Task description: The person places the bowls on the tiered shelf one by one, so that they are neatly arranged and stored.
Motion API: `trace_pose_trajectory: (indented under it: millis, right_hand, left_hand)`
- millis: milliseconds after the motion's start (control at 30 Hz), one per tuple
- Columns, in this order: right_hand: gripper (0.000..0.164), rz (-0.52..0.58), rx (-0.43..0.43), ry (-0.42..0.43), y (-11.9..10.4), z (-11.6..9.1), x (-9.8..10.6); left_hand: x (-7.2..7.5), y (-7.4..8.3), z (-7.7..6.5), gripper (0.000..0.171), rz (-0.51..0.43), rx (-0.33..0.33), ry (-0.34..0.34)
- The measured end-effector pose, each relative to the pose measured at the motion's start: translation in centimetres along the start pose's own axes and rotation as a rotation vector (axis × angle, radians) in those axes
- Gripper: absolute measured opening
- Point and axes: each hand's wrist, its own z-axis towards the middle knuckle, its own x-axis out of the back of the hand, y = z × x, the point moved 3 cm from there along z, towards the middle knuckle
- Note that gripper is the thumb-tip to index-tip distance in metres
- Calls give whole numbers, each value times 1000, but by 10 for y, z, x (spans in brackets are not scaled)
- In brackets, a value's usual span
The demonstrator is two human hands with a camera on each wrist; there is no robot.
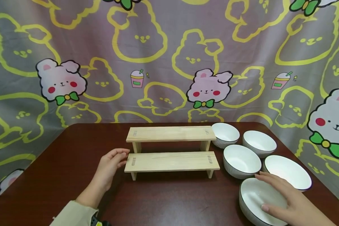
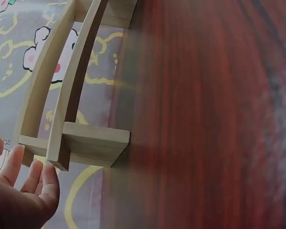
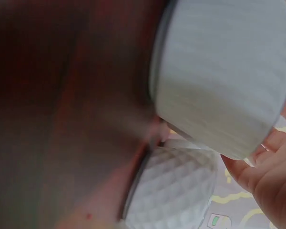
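Note:
A pale two-step wooden rack (image 1: 172, 162) stands on the table. My left hand (image 1: 108, 168) is at the rack's left end, its loosely bent fingertips at or very near the lower board's edge; whether they touch is hard to tell. On the right, my right hand (image 1: 291, 197) reaches over the nearest white bowl (image 1: 252, 193), fingers extended by its right rim and thumb above its inside. In the right wrist view, the fingers (image 3: 240, 171) lie close along the rim of this upright bowl. Part of the bowl is hidden by the hand.
Several more white bowls stand in a cluster behind, including one (image 1: 241, 158) by the rack's right end and another (image 1: 288, 171) near the table's right side. The dark brown table (image 1: 164, 201) ends at a patterned curtain (image 1: 158, 72).

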Motion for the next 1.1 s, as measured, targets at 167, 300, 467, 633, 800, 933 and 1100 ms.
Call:
trace_pose_trajectory:
  millis: [167, 300, 467, 633, 800, 933, 1100]
  right_hand:
    - [75, -44, -59, -35, 5, -5, -10]
    - [82, -47, -1, -23, 3, -8, -15]
    - [92, -117, 23, -52, -1, -6, -18]
    - [97, -171, 47, -73, -3, -3, -18]
    - [96, -209, 9, -76, -3, -3, -19]
    - [94, -244, -12, -61, -1, -4, -19]
    - [93, -241, -18, -35, 0, -5, -18]
  left_hand:
    - [-2, -6, 0, 31, -1, 35, 6]
    - [-2, -12, 1, 32, -25, 58, -1]
    - [-4, -21, 2, 33, -62, 78, -7]
    - [-7, -27, 3, 32, -102, 87, 0]
    - [-11, -30, 1, 34, -128, 91, 0]
    - [-13, -32, 0, 35, -146, 89, 1]
    - [-15, -34, -1, 33, -162, 87, 12]
